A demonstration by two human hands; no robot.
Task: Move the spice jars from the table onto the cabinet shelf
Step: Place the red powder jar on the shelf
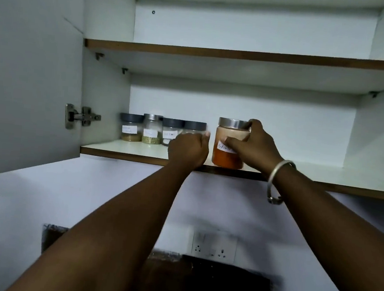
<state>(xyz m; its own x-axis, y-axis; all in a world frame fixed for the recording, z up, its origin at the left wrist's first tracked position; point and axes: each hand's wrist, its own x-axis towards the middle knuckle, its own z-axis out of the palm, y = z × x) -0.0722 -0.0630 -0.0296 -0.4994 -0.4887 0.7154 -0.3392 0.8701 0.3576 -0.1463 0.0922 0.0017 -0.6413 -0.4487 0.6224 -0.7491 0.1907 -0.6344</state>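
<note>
1. Nearest the camera, two bare forearms rise from the bottom edge toward an open wall cabinet; the right wrist wears a silver bangle (278, 180).
2. Below and behind the arms, a white switch and socket plate (213, 246) sits on the pale wall, above a dark shape too dim to make out.
3. The right hand (253, 146) wraps the large jar (230, 144) of orange-red powder: fingers curl over the steel lid's right rim and the thumb lies across the handwritten label. The jar stands upright at the front edge of the lower shelf (121, 149).
4. The left hand (187, 148) is curled narrow around a small grey-lidded jar (195, 128), just left of the large one; whether it grips or only touches it, I cannot tell, as the hand hides the jar's body.
5. Further left on the same shelf, three more small labelled jars (150, 129) stand upright in a row, close together, one with a silver lid.
6. The cabinet door (29, 84) hangs open at left on a metal hinge (82, 116).
7. Above, the upper shelf (240, 54) shows only its brown edge.
</note>
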